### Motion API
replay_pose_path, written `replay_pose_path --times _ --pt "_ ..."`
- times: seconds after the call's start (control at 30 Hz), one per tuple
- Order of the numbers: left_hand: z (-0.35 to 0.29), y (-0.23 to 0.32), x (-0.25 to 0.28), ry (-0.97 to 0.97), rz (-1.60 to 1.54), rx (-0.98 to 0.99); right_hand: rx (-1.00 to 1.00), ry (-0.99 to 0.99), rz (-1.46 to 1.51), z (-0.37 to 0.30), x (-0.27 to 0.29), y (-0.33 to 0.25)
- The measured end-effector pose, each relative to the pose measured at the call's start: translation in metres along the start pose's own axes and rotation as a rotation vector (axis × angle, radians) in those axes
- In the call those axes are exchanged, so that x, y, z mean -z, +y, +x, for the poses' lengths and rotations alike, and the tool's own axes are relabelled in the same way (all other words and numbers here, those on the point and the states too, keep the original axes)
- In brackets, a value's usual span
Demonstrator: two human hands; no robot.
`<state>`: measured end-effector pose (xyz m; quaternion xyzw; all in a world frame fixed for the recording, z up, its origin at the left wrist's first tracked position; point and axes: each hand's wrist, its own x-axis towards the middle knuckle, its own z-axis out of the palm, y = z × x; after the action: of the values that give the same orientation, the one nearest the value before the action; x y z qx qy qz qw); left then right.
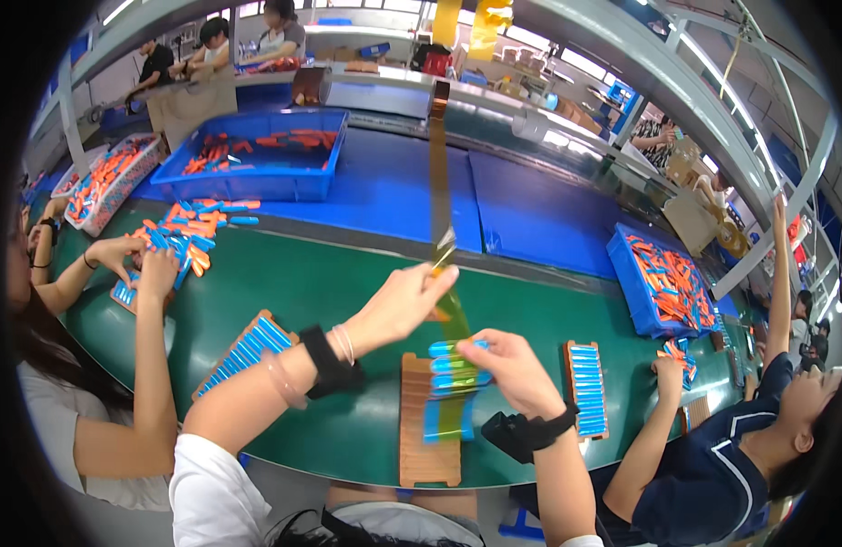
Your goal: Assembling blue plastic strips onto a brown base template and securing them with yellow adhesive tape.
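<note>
A long strip of amber see-through tape (pixel 441 173) runs down from the rail at the back to my hands. My left hand (pixel 398 305) is closed, pinching the tape between thumb and fingers. Below it, my right hand (pixel 523 372) is closed on a row of small blue pieces (pixel 450 419) stuck along the lower end of the tape. This row is blurred and hangs over a brown grooved tray (pixel 421 467), whose visible grooves hold nothing. Black bands circle both wrists.
Brown trays of blue pieces lie left (pixel 247 354) and right (pixel 587 387) on the green table (pixel 357 438). Blue bins (pixel 247 187) (pixel 635 296) hold orange and blue pieces; a loose pile (pixel 188 232) lies left. Co-workers sit close on both sides.
</note>
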<state>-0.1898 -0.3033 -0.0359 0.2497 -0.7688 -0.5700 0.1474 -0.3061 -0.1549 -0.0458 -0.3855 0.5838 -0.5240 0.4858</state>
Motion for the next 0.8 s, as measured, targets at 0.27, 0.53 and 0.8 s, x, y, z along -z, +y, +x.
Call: replay_pose_path --times 0.27,0.53,0.8 --pt "-0.079 0.005 -0.012 -0.206 -0.591 -0.016 0.062 -0.199 -0.041 -0.001 -0.014 -0.049" --pt "-0.134 -0.009 0.0 0.126 -0.755 0.074 0.042 0.105 -1.136 -0.029 -0.039 0.016" --pt "-0.157 -0.016 0.01 0.294 -0.757 0.099 -0.059 0.252 -1.645 0.022 -0.085 0.042"
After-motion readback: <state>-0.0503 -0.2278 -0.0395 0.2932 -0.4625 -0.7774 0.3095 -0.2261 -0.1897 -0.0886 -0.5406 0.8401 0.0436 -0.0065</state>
